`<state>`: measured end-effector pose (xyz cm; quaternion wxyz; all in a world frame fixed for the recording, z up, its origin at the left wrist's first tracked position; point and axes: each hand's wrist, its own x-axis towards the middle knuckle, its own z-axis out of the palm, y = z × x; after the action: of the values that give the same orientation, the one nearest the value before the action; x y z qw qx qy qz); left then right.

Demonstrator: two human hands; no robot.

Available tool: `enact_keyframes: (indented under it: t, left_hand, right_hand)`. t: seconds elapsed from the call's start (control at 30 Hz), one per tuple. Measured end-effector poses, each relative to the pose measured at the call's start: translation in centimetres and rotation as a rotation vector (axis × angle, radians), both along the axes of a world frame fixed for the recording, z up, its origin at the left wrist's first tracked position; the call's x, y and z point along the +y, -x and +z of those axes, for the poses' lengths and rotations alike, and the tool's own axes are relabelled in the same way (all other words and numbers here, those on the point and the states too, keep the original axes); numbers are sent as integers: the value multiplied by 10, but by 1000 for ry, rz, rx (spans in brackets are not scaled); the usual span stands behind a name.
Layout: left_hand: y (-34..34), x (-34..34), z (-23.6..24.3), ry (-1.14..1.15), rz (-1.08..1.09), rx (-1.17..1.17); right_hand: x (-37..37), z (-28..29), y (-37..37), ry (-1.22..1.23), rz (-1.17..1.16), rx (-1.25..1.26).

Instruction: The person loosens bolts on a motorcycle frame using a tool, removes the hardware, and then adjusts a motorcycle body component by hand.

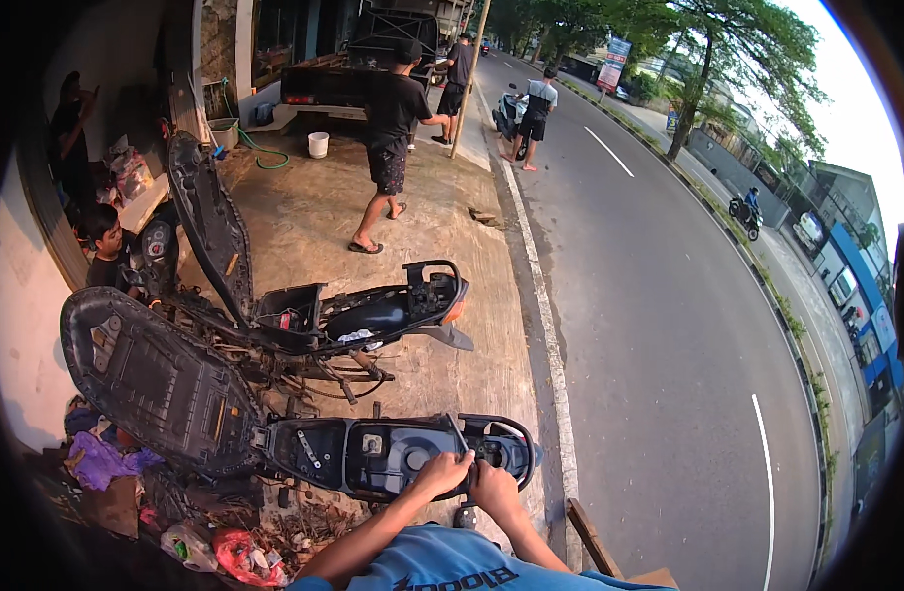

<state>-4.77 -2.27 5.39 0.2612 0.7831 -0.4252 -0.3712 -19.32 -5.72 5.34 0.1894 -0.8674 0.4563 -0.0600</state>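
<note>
A stripped scooter stands right below me with its seat flipped up to the left and the black under-seat bucket open. Both my hands rest close together on the rear rim of that bucket, by the black grab rail. My left hand curls its fingers over the rim. My right hand grips the edge just beside it, near a thin tool or rod that I cannot make out clearly.
A second stripped scooter with raised seat stands just behind. A person crouches at the left wall; another stands on the concrete. Plastic bags and litter lie at lower left. The road runs along the right.
</note>
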Motion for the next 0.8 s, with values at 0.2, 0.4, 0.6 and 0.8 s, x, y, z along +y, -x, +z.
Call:
enact_keyframes:
  t: [0.2, 0.4, 0.6, 0.8]
  left_hand:
    - [6, 1, -47, 83, -14, 33]
    - [1, -5, -46, 146, -331, -124]
    - [-14, 0, -36, 238, -358, -190]
    - [7, 23, -25, 251, 211, -583]
  right_hand:
    - [0, 12, -1, -317, 219, -114]
    - [-44, 51, 9, 127, 122, -236]
    - [-70, 27, -6, 219, 546, 84]
    - [-34, 13, -13, 122, 254, 170]
